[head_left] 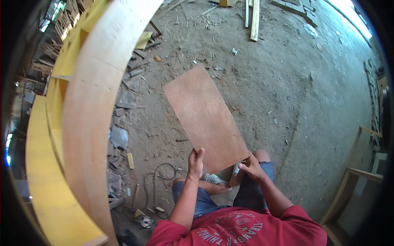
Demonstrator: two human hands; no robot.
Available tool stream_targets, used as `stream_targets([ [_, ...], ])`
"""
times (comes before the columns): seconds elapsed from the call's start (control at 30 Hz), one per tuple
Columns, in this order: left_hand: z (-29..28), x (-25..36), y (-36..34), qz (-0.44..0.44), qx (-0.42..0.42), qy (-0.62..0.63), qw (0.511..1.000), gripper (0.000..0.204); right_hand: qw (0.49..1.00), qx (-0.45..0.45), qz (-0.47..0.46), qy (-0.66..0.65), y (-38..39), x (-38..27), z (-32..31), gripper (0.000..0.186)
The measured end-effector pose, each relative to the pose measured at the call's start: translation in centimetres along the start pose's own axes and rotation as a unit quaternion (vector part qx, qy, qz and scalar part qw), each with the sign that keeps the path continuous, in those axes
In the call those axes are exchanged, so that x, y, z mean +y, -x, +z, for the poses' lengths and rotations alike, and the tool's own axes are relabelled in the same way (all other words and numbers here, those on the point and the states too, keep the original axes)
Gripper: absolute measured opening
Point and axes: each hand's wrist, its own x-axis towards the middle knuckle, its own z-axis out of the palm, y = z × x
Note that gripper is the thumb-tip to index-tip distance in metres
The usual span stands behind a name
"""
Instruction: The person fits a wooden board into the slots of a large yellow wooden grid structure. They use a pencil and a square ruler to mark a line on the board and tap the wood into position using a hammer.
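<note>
A flat rectangular plywood board [205, 117], reddish brown, is held out in front of me above the floor, its long side slanting up to the left. My left hand [196, 163] grips its near left edge, thumb on top and fingers partly hidden beneath. At the near right corner, my right hand [252, 167] pinches the board, also with the thumb uppermost. Part of my legs and light patterned shoes [214, 179] shows below the board's near end.
A large curved wooden structure [88, 102] with yellow parts [49, 156] stands along my left. Wood offcuts [117, 164], a cable [154, 180] and a power tool [144, 220] lie beside it. Long wood strips [255, 20] lie ahead. A wooden frame [340, 197] stands at right.
</note>
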Motion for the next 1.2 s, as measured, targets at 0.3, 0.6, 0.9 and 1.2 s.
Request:
stream_targets([
  [0.3, 1.2, 14.8, 6.8, -0.028, -0.254, 0.188, 0.948, 0.057, 0.994, -0.072, -0.077, -0.032, 12.3, -19.7, -3.1, 0.028],
  [0.6, 16.4, 34.3, 13.8, 0.068, -0.206, 0.331, 0.918, 0.064, 0.972, 0.064, -0.225, 0.031, 19.0, -25.1, -5.9, 0.028],
  [0.9, 14.9, 40.5, 27.4, 0.124, -0.190, 0.360, 0.905, 0.070, 0.977, 0.011, -0.211, -0.016, 22.7, -28.5, -5.1, 0.036],
  [1.2, 4.9, 37.1, 40.8, 0.303, -0.098, 0.232, 0.919, 0.052, 0.964, -0.206, -0.135, -0.105, 25.2, -22.8, -2.1, 0.044],
])
